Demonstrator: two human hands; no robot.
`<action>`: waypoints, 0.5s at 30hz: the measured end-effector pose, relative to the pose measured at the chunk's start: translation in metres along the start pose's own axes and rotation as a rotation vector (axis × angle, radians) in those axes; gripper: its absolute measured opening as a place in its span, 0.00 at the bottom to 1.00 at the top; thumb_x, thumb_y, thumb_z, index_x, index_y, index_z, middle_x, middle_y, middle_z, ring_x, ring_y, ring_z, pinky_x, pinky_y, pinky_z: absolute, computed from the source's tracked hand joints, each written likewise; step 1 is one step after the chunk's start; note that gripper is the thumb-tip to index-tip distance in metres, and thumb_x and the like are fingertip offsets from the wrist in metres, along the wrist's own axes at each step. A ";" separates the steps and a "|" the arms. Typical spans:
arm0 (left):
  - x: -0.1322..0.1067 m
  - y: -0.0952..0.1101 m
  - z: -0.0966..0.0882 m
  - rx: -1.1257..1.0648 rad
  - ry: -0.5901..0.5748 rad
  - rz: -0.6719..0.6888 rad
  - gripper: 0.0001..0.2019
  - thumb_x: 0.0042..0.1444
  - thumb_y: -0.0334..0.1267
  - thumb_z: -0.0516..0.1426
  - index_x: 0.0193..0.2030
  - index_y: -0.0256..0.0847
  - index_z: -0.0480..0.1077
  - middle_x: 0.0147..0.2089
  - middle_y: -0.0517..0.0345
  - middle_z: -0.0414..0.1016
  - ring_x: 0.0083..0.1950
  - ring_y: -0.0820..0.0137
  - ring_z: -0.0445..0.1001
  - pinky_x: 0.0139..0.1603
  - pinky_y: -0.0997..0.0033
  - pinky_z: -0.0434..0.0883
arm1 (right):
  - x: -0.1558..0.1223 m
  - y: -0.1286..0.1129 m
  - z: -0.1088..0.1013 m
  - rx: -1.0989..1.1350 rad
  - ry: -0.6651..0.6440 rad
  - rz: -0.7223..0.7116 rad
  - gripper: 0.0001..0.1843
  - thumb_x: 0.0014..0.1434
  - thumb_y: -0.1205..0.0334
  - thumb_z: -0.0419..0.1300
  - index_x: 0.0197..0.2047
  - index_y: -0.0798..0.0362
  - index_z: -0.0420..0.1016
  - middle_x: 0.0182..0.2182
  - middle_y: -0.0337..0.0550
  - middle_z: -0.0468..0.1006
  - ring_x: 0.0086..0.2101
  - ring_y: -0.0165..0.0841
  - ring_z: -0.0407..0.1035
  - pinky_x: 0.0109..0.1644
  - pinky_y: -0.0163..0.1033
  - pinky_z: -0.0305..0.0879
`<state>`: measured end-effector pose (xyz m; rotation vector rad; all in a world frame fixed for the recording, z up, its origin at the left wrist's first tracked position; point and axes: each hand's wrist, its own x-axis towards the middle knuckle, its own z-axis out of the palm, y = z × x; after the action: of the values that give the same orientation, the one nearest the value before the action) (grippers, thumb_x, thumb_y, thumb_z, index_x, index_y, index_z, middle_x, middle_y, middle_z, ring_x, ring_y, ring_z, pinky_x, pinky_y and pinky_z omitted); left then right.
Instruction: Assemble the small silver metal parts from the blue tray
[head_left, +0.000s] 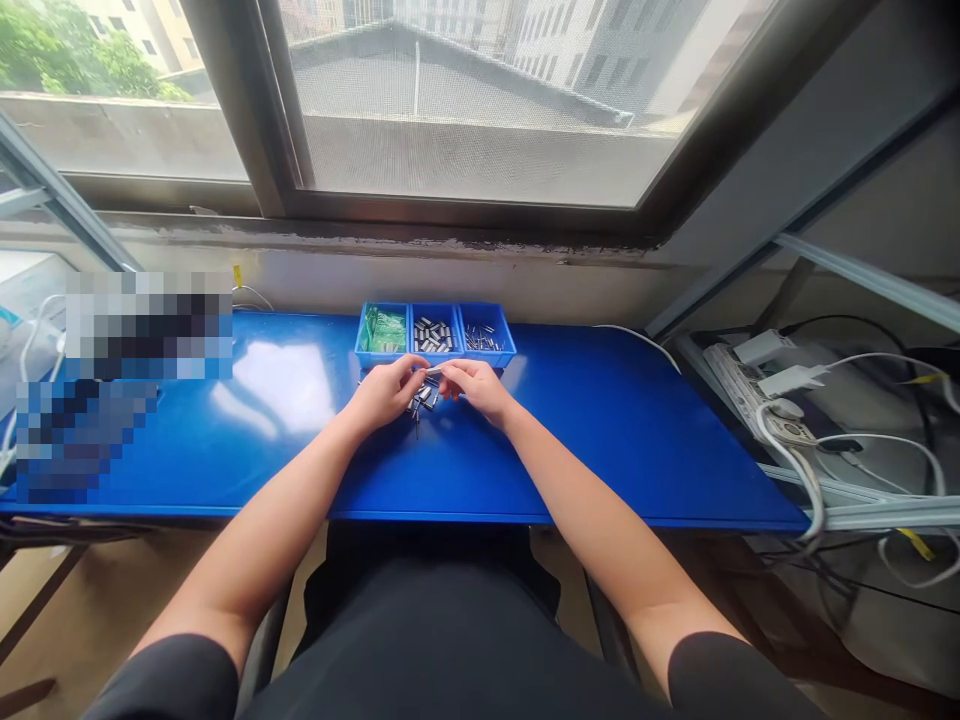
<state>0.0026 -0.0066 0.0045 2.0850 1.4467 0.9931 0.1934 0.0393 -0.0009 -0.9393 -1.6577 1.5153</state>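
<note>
My left hand (386,392) and my right hand (476,388) meet over the middle of a blue table (600,430). Both have their fingers pinched on a small silver metal part (433,371) held between them. Under and between the hands lies a small pile of several loose metal parts (424,398) on the table. Just beyond the hands stands a row of three blue bins (435,334): the left one holds green pieces (385,331), the middle one silver sleeves (433,335), the right one thin pins (483,338).
A window and its sill run along the back of the table. To the right, a shelf holds a white power strip (750,395) with plugs and tangled white cables (862,450). A blurred-out area covers the table's left end. My lap is under the front edge.
</note>
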 end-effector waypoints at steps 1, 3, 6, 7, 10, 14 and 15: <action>0.000 0.000 0.000 0.000 0.002 -0.002 0.13 0.65 0.44 0.51 0.48 0.41 0.71 0.22 0.65 0.65 0.23 0.75 0.62 0.27 0.76 0.59 | 0.000 0.000 0.000 0.008 0.003 -0.006 0.22 0.53 0.42 0.60 0.36 0.56 0.76 0.24 0.41 0.74 0.25 0.30 0.66 0.30 0.37 0.61; 0.000 0.000 0.000 -0.001 0.007 0.000 0.13 0.65 0.44 0.51 0.48 0.41 0.71 0.22 0.66 0.64 0.23 0.75 0.62 0.27 0.76 0.59 | 0.001 0.001 0.001 0.024 0.011 -0.017 0.22 0.53 0.43 0.61 0.34 0.55 0.76 0.24 0.41 0.74 0.25 0.30 0.66 0.29 0.36 0.60; 0.000 0.000 0.000 -0.015 0.008 0.017 0.13 0.65 0.44 0.52 0.49 0.41 0.70 0.21 0.67 0.63 0.22 0.76 0.61 0.27 0.76 0.59 | 0.001 0.001 0.002 0.052 0.032 -0.028 0.20 0.52 0.44 0.61 0.33 0.55 0.76 0.23 0.40 0.74 0.24 0.29 0.66 0.28 0.36 0.60; 0.000 0.000 0.000 -0.024 0.009 0.027 0.13 0.65 0.44 0.52 0.50 0.41 0.69 0.21 0.68 0.62 0.22 0.76 0.61 0.27 0.76 0.59 | 0.001 0.001 0.003 0.062 0.038 -0.027 0.20 0.52 0.44 0.62 0.33 0.55 0.76 0.23 0.40 0.74 0.24 0.29 0.66 0.28 0.36 0.60; 0.000 0.000 -0.001 -0.046 0.015 0.059 0.15 0.63 0.44 0.54 0.53 0.40 0.68 0.22 0.68 0.63 0.23 0.76 0.62 0.28 0.77 0.60 | 0.001 0.001 0.003 0.089 0.050 -0.015 0.20 0.52 0.45 0.62 0.35 0.55 0.76 0.23 0.39 0.74 0.24 0.29 0.66 0.27 0.36 0.60; 0.001 -0.002 0.000 -0.048 0.031 0.083 0.16 0.61 0.42 0.57 0.53 0.40 0.69 0.22 0.69 0.63 0.23 0.77 0.61 0.28 0.78 0.60 | 0.001 0.001 0.003 0.109 0.060 -0.007 0.20 0.52 0.45 0.62 0.35 0.55 0.76 0.24 0.40 0.75 0.24 0.29 0.66 0.27 0.35 0.60; 0.001 -0.002 0.000 -0.047 0.035 0.087 0.15 0.61 0.42 0.57 0.53 0.40 0.69 0.22 0.69 0.62 0.23 0.77 0.61 0.28 0.78 0.60 | 0.001 0.001 0.004 0.110 0.061 -0.008 0.20 0.52 0.45 0.62 0.35 0.55 0.76 0.24 0.40 0.75 0.24 0.29 0.66 0.27 0.35 0.60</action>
<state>0.0015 -0.0051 0.0030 2.1227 1.3457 1.0911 0.1898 0.0381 -0.0019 -0.9104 -1.5175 1.5407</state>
